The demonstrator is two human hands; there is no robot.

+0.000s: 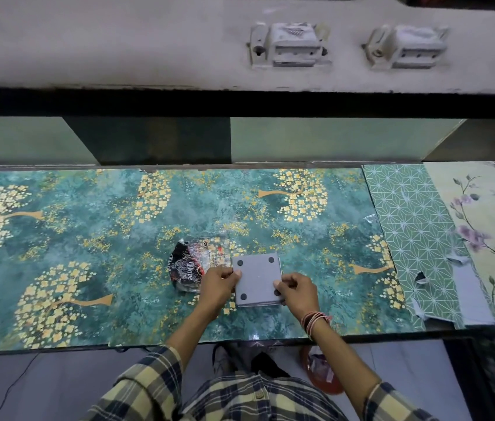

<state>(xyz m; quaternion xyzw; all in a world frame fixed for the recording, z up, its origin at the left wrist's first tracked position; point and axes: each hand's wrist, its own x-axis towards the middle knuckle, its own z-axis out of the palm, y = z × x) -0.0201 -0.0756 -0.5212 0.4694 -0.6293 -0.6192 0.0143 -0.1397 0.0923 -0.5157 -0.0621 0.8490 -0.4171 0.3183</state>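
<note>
Grey square slab (257, 279): underside up, 4 round black feet (240, 263) showing, 1 partly hidden under the right fingers. Position: near the front edge of the teal patterned tabletop (88, 238), just beside a crumpled wrapper (193, 265) on its left. Cannot tell whether the slab rests on the surface or is lifted just off it.

Left hand (217, 285): fingers curled, pinching the slab's left edge. Right hand (296, 291): pinching the right edge near the front corner.

Handling, judged: thin, rigid plate, no flex, probably light. Smooth faces may slip, so take it by 2 opposite edges, thumbs on top, fingers beneath. The feet should grip once turned down. Avoid dropping it on a corner.
</note>
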